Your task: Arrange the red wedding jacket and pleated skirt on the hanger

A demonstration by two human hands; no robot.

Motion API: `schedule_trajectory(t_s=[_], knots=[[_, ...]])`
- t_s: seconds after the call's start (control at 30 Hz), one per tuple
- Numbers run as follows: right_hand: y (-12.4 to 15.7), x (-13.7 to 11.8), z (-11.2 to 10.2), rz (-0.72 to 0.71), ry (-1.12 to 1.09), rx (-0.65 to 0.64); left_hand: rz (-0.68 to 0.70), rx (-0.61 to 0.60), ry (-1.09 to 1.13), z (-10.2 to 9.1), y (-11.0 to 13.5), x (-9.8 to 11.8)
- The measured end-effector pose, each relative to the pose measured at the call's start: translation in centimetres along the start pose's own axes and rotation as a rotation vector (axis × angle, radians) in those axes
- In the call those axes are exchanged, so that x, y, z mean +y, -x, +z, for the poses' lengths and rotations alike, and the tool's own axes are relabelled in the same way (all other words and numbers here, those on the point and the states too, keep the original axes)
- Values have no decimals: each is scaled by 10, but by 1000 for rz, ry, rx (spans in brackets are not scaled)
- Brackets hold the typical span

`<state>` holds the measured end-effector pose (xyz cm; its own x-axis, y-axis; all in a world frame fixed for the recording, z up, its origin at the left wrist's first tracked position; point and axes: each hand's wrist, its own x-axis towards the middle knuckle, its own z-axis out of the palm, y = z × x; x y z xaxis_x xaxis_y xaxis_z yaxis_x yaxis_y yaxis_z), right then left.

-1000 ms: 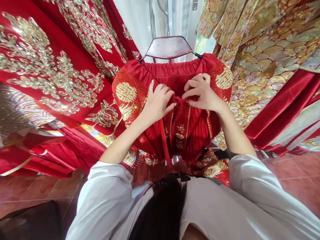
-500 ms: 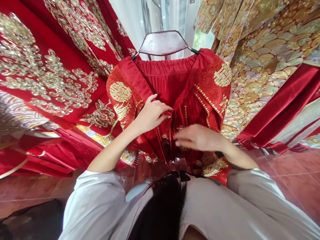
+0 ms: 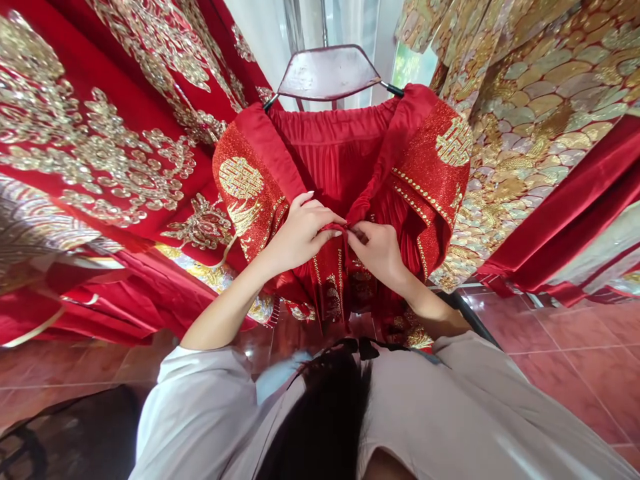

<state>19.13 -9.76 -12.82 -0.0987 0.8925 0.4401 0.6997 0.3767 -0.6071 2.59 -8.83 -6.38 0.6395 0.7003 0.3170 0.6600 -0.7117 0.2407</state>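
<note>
A red pleated skirt point(image 3: 345, 160) with gold embroidery hangs by its gathered waistband from a hanger point(image 3: 330, 73) in front of me. The front edges of the waistband come together at the middle. There my left hand point(image 3: 307, 230) pinches the red fabric between thumb and fingers, with its other fingers resting on the cloth. Just to the right, my right hand point(image 3: 377, 250) is closed on the same gathered fabric, fingertips nearly touching those of the left. A thin red strip hangs down between the hands; whether it is a tie I cannot tell.
Red garments with silver-gold beading point(image 3: 120, 173) hang close on the left. Gold scale-patterned garments point(image 3: 530, 133) hang on the right beside red cloth point(image 3: 555, 213). A pale curtain point(image 3: 255, 27) is behind the hanger. Red tiles point(image 3: 565, 347) cover the floor, and a dark object point(image 3: 70, 433) stands lower left.
My right hand has moved up and inward from the lower front of the skirt and taken hold of the fabric beside my left hand. The left hand keeps its pinch.
</note>
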Motion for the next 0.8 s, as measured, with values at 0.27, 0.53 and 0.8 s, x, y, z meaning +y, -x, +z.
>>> schedule_trajectory(t_s=[0.27, 0.53, 0.8], knots=[[15, 7, 10, 13, -14, -116, -22, 128, -126, 5, 8, 4], [47, 61, 34, 170, 50, -671, 76, 99, -157, -9, 25, 5], [-10, 20, -75, 65, 159, 382, -581, 675, -118, -42, 6, 3]])
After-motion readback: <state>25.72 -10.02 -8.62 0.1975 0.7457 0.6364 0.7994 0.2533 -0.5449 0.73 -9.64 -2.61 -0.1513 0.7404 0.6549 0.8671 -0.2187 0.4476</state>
